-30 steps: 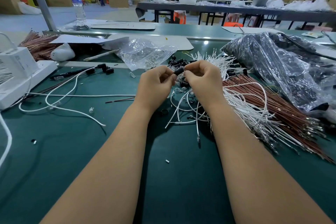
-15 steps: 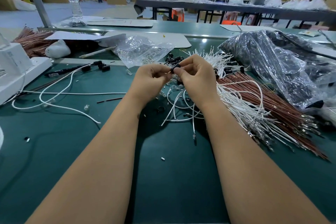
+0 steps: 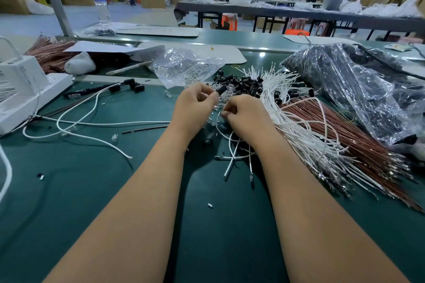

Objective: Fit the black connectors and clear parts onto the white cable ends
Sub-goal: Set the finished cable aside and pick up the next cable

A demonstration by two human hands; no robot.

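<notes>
- At a green workbench (image 3: 115, 190), the person's two hands, pressed together a second ago over one black piece, have drawn slightly apart; this reads as one fitting finished or a fresh piece being taken up (which of the two cannot be told).
- The left hand (image 3: 195, 103) is curled, its fingertips pinching a black connector (image 3: 221, 89) held just above the loose pile of black connectors (image 3: 239, 84).
- The right hand (image 3: 246, 115) is curled tight, thumb and forefinger nipping something small at its tip, likely a white cable end; the looped white cables (image 3: 232, 154) hang below it.
- The bundle of white cables (image 3: 299, 126) lies just right of the hands, beside brown wires (image 3: 358, 140).
- Clear parts sit in a plastic bag (image 3: 184, 66) beyond the left hand.
</notes>
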